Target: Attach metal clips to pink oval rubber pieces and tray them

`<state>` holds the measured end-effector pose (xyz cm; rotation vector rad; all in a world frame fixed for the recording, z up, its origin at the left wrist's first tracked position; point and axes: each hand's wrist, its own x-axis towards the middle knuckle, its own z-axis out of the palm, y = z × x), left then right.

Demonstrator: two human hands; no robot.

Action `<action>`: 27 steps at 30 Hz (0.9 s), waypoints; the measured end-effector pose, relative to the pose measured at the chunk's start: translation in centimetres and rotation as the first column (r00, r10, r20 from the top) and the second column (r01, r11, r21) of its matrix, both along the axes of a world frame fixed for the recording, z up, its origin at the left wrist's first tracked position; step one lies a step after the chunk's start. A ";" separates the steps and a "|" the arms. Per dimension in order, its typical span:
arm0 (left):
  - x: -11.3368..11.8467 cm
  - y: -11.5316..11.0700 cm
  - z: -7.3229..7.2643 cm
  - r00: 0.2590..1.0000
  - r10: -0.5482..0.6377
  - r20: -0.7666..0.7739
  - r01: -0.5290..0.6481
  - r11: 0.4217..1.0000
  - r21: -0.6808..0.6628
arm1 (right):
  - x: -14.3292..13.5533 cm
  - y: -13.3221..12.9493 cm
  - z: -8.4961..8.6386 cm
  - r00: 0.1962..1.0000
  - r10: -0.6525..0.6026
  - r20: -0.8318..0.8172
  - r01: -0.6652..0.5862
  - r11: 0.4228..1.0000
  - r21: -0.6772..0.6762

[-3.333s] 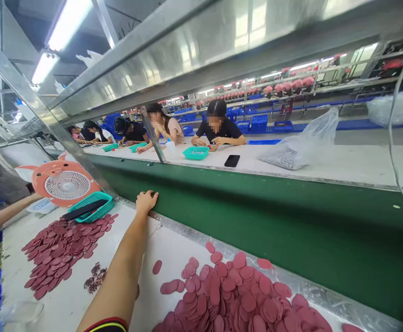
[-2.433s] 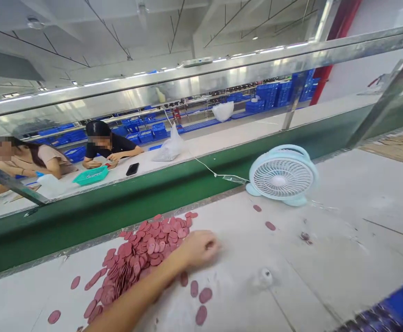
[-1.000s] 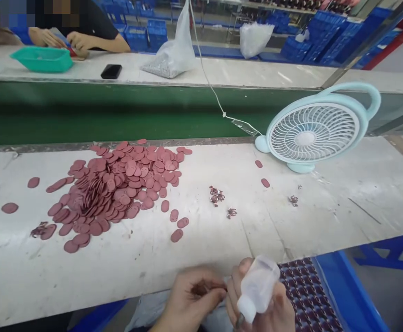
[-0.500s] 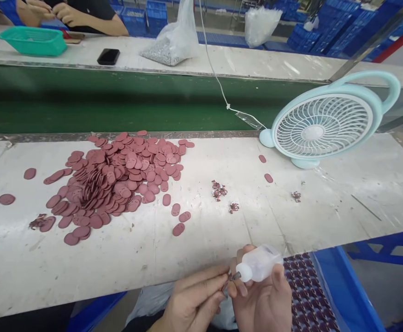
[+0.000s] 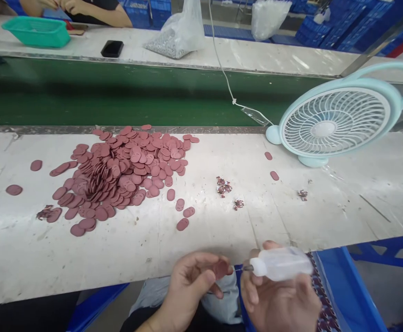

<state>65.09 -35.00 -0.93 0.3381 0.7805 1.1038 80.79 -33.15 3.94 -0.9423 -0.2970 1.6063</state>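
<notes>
My left hand (image 5: 187,288) pinches a reddish-brown oval disc (image 5: 221,269) between thumb and fingers, just past the table's front edge. In my right hand (image 5: 279,302) lies a translucent squeeze bottle (image 5: 286,263), its white cap and thin metal nozzle aimed left at the disc. A small gap separates the nozzle from the disc. Many similar discs form a heap (image 5: 118,170) on the left of the white table (image 5: 118,267). A few loose discs (image 5: 182,224) lie between the heap and my hands, near small clusters of shiny brown bits (image 5: 223,186).
A light-blue fan (image 5: 333,124) stands at the right back, its white cord rising from the base. Beyond the green strip (image 5: 84,101) are a green basket (image 5: 37,32), a black phone (image 5: 112,48), a bag of small grey parts (image 5: 175,41) and another person's hands. A blue tray (image 5: 355,290) sits below right.
My hands have moved apart, with the bottle now further right and its nozzle away from my left fingers. The disc in my left hand has come into view. The camera view has shifted slightly.
</notes>
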 end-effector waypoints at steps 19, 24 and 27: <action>0.0 0.1 1.7 0.949 0.087 0.303 0.014 0.948 -0.318 | -3.4 -0.9 -1.5 0.660 -0.387 0.644 0.026 0.869 0.495; 0.1 -0.2 1.5 0.938 0.096 0.334 0.015 0.949 -0.316 | -3.7 -0.8 -1.0 0.639 -0.393 0.661 0.026 0.870 0.493; 0.1 -0.4 1.4 0.936 0.104 0.336 0.009 0.948 -0.317 | -4.1 -0.6 -0.7 0.628 -0.389 0.674 0.033 0.878 0.477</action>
